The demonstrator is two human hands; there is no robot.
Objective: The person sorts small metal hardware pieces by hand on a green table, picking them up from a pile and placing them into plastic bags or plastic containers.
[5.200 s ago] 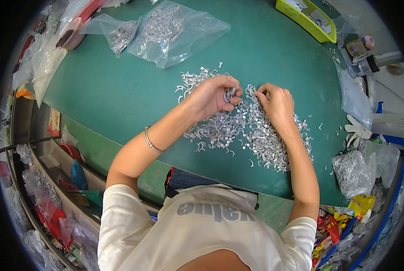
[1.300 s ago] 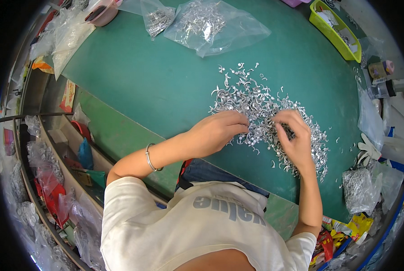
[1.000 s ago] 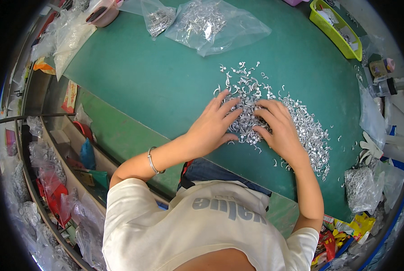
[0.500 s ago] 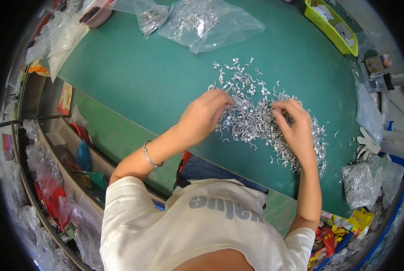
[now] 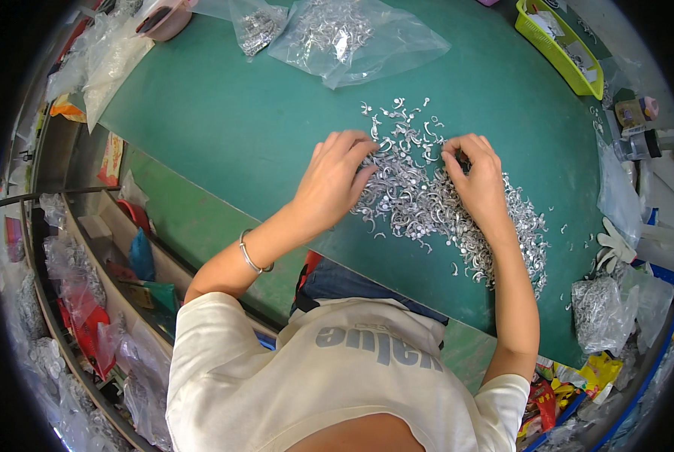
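A spread heap of small curved silver metal pieces (image 5: 405,197) lies on the green tabletop, many of them hook- or crescent-shaped. At the heap's left edge is my left hand (image 5: 331,179), its thumb apart from its bent fingers and no piece visible between them. My right hand (image 5: 475,175) rests over the heap's upper right part, with thumb and forefinger tips close together. Whatever they may pinch is too small to make out. A few loose pieces (image 5: 399,103) lie beyond the heap, between and past the two hands.
Clear plastic bags of silver pieces (image 5: 344,34) lie at the table's far side. A yellow-green basket (image 5: 559,47) stands far right, a pink bowl (image 5: 165,21) far left. A white glove (image 5: 615,245) and a filled bag (image 5: 599,313) sit right. Partitioned bins (image 5: 99,226) line the left.
My left hand has shifted slightly left, and its thumb has parted from its fingers. My right hand has moved up and left across the heap.
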